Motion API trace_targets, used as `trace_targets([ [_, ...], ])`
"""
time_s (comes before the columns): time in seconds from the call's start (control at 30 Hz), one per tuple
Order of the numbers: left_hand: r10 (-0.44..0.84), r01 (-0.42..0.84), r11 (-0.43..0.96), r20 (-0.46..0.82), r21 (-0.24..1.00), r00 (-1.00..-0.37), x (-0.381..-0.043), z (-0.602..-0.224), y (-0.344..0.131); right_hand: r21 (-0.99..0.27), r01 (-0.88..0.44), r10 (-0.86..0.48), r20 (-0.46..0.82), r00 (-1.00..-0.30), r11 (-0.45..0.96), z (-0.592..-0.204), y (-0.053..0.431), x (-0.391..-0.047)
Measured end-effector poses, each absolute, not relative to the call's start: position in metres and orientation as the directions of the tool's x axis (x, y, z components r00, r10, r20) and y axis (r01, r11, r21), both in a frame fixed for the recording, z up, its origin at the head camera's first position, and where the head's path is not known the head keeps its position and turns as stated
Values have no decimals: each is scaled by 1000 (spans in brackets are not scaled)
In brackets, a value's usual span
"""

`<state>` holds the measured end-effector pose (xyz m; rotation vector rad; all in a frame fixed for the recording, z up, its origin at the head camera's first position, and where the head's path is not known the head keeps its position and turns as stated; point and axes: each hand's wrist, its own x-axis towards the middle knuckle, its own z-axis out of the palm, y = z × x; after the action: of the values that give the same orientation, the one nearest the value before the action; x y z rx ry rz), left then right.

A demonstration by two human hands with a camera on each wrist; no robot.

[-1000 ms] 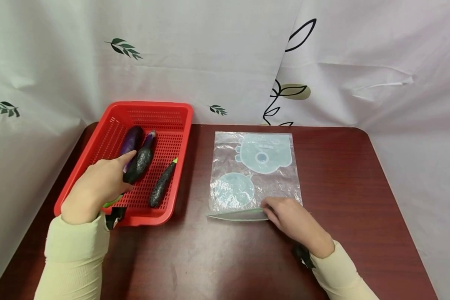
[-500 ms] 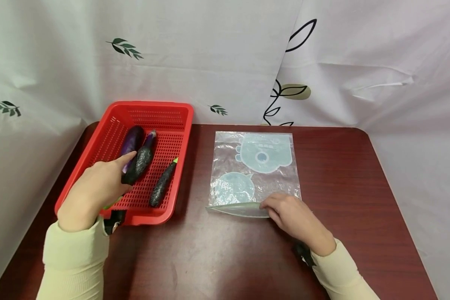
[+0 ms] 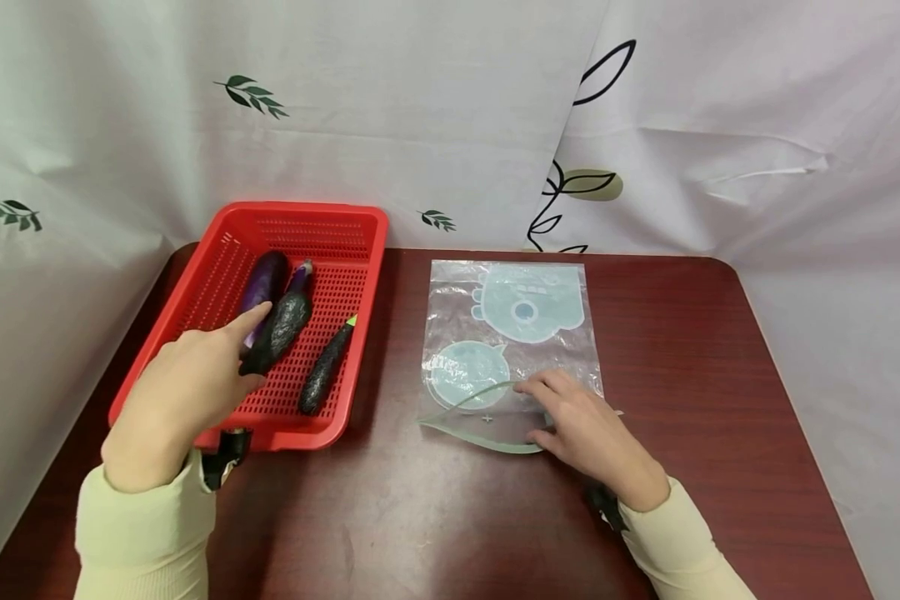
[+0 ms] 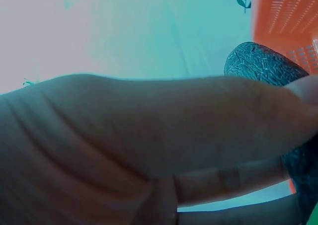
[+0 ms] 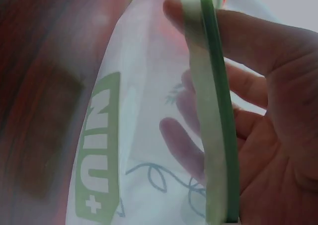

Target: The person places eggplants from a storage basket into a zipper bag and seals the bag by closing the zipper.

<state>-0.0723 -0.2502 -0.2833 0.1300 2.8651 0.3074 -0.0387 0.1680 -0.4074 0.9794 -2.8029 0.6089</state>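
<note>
My left hand (image 3: 195, 375) reaches into the red basket (image 3: 378, 242) and grips a dark wrinkled vegetable (image 3: 285, 325), its index finger stretched along it. In the left wrist view the thumb crosses in front of this vegetable (image 4: 263, 63), and a bit of green shows at its lower end. Beside it lie a glossy purple eggplant (image 3: 265, 279) and another with a purple neck (image 3: 300, 275), partly covered. My right hand (image 3: 577, 425) is at the mouth of a clear zip bag (image 3: 510, 333). Its fingers spread the green-edged lips apart; the right wrist view shows them through the film.
Another dark wrinkled vegetable (image 3: 324, 375) with a light green tip lies at the basket's right side. The bag lies flat on the brown table (image 3: 682, 358). White leaf-printed cloth (image 3: 390, 108) closes off the back and sides.
My right fingers have gone from pinching the bag's edge to spreading, and the bag's mouth now gapes wide. The left hand has shifted only slightly over the basket.
</note>
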Motion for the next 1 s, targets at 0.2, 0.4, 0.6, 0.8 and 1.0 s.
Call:
trace_targets([
  [0.2,133,84,969,-204,234,-970,-66,-281,-244,-342,-588,-539,236,-809,733,-409,165,-39],
  [0.4,141,103,967,-151,233,-978,-60,-280,-237,-331,-554,-509,219,-833,764,-408,161,-38],
  [0.6,162,146,967,-59,209,-985,-54,-282,-231,-311,-549,-504,220,-835,775,-408,159,-40],
  [0.8,161,153,967,-22,204,-987,-50,-281,-224,-313,-556,-500,245,-831,770,-407,158,-42],
  [1.0,190,193,961,33,201,-981,-47,-282,-217,-312,-560,-503,248,-828,767,-407,156,-44],
])
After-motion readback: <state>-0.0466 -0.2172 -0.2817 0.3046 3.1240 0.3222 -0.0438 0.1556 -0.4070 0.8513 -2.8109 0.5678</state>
